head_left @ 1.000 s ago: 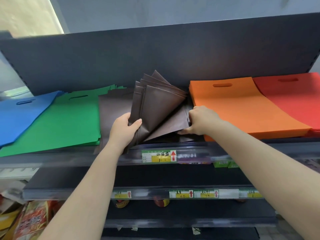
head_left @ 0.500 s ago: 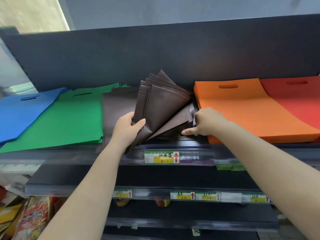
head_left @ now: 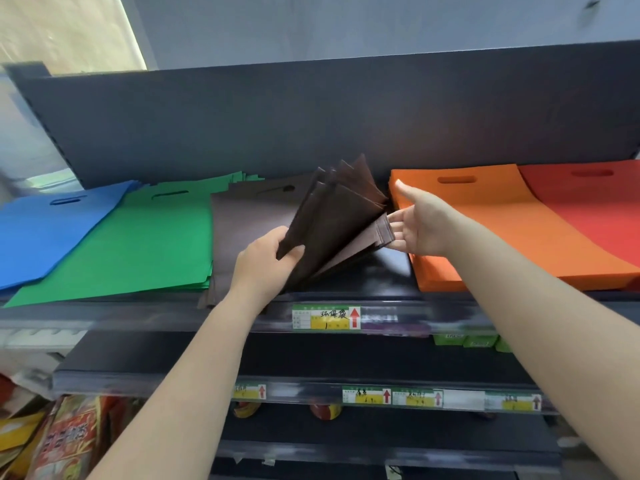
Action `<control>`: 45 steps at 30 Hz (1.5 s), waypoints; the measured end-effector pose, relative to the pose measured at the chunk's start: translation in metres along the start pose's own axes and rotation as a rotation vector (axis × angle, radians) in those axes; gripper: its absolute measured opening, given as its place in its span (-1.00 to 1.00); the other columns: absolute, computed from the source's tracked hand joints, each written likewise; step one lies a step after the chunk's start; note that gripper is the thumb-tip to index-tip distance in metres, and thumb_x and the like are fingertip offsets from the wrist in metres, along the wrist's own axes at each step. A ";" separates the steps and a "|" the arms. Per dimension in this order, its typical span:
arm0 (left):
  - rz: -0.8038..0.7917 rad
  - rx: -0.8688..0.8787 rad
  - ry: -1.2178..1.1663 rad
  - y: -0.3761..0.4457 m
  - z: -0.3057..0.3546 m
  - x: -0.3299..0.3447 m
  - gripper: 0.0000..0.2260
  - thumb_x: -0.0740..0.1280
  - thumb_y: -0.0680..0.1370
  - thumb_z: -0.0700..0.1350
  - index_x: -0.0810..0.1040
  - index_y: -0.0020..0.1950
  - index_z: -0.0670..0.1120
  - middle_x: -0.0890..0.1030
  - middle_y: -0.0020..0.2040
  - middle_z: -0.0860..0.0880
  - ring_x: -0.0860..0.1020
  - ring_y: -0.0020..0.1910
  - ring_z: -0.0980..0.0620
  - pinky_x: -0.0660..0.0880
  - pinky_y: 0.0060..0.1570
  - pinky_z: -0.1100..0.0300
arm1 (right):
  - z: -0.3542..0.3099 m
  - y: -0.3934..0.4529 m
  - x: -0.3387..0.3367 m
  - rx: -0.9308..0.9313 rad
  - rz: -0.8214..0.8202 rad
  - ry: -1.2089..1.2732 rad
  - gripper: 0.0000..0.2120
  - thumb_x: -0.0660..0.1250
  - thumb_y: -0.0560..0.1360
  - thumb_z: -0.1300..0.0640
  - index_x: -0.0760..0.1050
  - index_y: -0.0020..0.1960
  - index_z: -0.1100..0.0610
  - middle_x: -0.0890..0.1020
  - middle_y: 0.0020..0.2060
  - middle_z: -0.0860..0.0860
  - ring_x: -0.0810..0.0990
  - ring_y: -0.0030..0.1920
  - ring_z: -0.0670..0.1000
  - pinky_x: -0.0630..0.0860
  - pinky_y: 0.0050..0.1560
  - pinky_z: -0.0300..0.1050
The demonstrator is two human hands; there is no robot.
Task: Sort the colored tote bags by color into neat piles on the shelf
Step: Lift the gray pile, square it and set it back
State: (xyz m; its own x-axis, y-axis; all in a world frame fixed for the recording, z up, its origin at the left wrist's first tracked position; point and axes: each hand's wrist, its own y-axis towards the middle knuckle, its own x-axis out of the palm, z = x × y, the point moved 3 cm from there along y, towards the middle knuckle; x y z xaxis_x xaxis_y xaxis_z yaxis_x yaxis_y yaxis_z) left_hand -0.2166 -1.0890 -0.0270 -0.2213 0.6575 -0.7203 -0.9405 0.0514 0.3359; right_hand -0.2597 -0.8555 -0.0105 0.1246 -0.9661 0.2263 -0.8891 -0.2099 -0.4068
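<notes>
In the head view, the left hand (head_left: 266, 259) is gripping a fanned bundle of brown bags (head_left: 341, 216) near the shelf (head_left: 242, 315) front edge, beside the flat brown pile (head_left: 242, 230). The right hand (head_left: 415, 230) is hovering spread, fingertips just touching the fan. Squaring the fanned edges together before laying them down would be keeping the pile neat.

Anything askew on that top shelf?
Yes: the brown bags are fanned out and tilted up in the left hand, not flat. The green pile sits crooked, overlapping the blue pile.
</notes>
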 end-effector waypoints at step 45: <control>-0.144 -0.462 -0.705 0.033 -0.027 -0.028 -0.50 0.29 0.53 0.14 0.46 0.35 -0.15 0.55 0.26 -0.09 0.52 0.23 -0.05 0.39 0.26 0.12 | -0.029 -0.042 -0.039 -0.525 0.149 -0.201 -0.71 0.35 0.40 0.49 0.53 -0.05 0.14 0.70 -0.32 -0.03 0.68 -0.32 -0.08 0.59 -0.31 -0.27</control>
State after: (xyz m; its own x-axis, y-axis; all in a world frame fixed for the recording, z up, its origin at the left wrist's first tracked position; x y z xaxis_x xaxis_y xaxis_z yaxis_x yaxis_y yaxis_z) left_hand -0.2479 -1.1255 -0.0122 -0.0235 0.9900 -0.1391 -0.9918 -0.0406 -0.1213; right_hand -0.2397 -0.8041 0.0238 0.0169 -0.9998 0.0067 -0.9964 -0.0163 0.0834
